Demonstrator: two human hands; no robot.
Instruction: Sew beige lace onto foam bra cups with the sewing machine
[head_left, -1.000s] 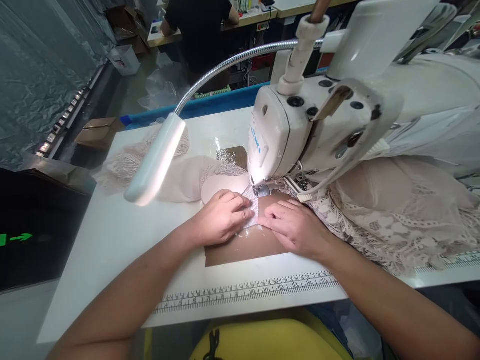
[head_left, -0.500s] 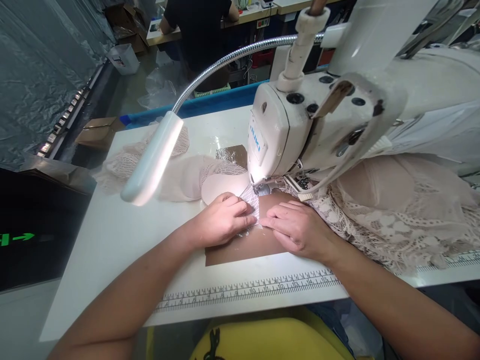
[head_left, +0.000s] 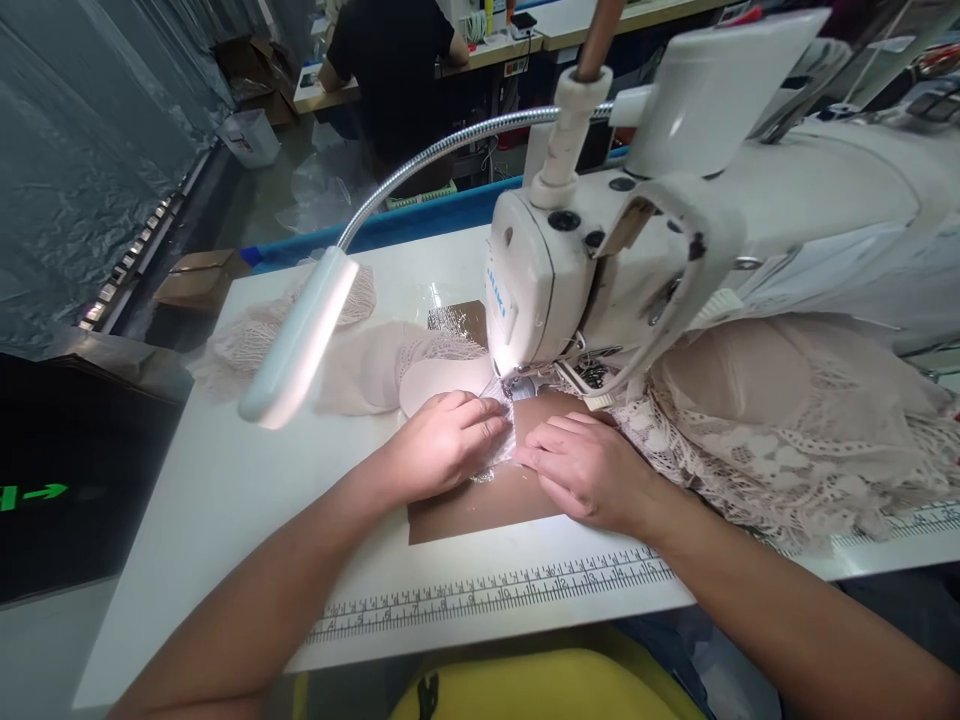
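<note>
A beige lace garment [head_left: 364, 365] runs across the sewing table, and its lace edge [head_left: 505, 440] passes under the presser-foot area of a white sewing machine [head_left: 525, 290]. My left hand [head_left: 454, 440], fingers bent and together, presses on the lace just in front of the needle area. On the other side, my right hand [head_left: 581, 465] is closed, its thumb and fingertips pinching at the lace's right edge. Both hands rest over a brown plate [head_left: 465, 515] set on the table. The fingers partly cover the lace, and the needle tip cannot be made out.
A lamp [head_left: 300, 340] on a bendable metal arm hangs over the table's left part. More gathered lace fabric [head_left: 757, 440] lies right of the machine. A ruler strip [head_left: 495, 595] lines the front edge. Beyond the table, a person in black [head_left: 390, 80] sits at another bench.
The view has shifted slightly, so the machine appears a little further left and lower. My left fingers lie flatter over the lace, and my right hand stays at its edge.
</note>
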